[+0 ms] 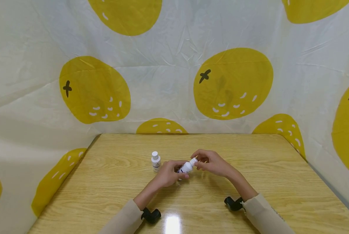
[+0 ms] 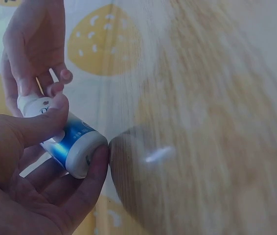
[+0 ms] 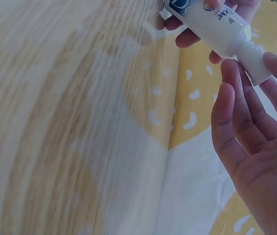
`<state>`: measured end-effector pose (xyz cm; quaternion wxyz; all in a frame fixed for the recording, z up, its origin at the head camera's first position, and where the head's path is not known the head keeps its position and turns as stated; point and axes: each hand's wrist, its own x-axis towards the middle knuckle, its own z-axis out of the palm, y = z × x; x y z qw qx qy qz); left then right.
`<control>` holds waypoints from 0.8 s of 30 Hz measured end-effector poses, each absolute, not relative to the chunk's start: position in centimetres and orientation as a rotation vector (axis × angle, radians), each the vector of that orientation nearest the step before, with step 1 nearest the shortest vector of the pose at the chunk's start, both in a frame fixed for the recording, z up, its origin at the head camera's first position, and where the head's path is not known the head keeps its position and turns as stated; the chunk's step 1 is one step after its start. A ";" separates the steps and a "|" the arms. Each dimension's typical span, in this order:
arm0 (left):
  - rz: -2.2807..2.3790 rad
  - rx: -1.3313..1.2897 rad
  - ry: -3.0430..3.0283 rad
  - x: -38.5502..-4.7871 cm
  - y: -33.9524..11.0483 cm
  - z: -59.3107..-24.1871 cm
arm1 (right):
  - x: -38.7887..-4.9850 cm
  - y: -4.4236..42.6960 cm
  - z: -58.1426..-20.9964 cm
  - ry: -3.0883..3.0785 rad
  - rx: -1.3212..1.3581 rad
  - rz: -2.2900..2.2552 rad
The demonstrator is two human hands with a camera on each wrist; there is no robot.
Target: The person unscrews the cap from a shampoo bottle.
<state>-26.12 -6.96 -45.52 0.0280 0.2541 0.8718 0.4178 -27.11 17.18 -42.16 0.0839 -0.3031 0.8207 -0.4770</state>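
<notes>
Patterned cloth (image 1: 168, 84): pale with yellow fruit shapes, hanging as a backdrop at 12 o'clock and wrapping round to 9 and 3.
Wooden table (image 1: 119, 185): beneath the work; clock directions below run in the head view, centred on the held bottle (image 1: 186, 168).
Sleeves: beige; the left sleeve (image 1: 123, 216) at 8 o'clock, the right sleeve (image 1: 263, 213) at 4.
Right hand (image 1: 214, 163): at 3 o'clock, thumb and fingertips pinching the white cap (image 1: 193, 161).
Left hand (image 1: 169, 174): at 8 o'clock, thumb across the label, fingers curled round the body, one fingertip at the base.
Held bottle: near the table's middle, between both hands, tilted with its top toward 2 o'clock; whether its base touches the wood I cannot tell.
Standing bottle (image 1: 156, 162): upright at 9 o'clock, capped, near the left hand, held by neither.
White cap: at the held bottle's neck; whether it is loosened does not show. The step in hand seems to be turning or seating it. The next move likely calls for a firm left grip while the right fingertips twist along the bottle's axis.
</notes>
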 end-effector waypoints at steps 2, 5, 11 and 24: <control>1.287 0.787 2.691 -26.1 -7.0 -45.5 | -27.1 17.2 -42.1 2.443 -0.910 -1.426; 1.282 0.787 2.693 -26.1 -7.0 -45.5 | -27.1 17.2 -42.1 2.446 -0.924 -1.418; 1.286 0.802 2.689 -26.2 -7.0 -45.4 | -27.2 17.1 -42.2 2.461 -0.904 -1.406; 1.292 0.801 2.680 -26.1 -7.0 -45.4 | -27.3 17.1 -42.5 2.496 -0.854 -1.406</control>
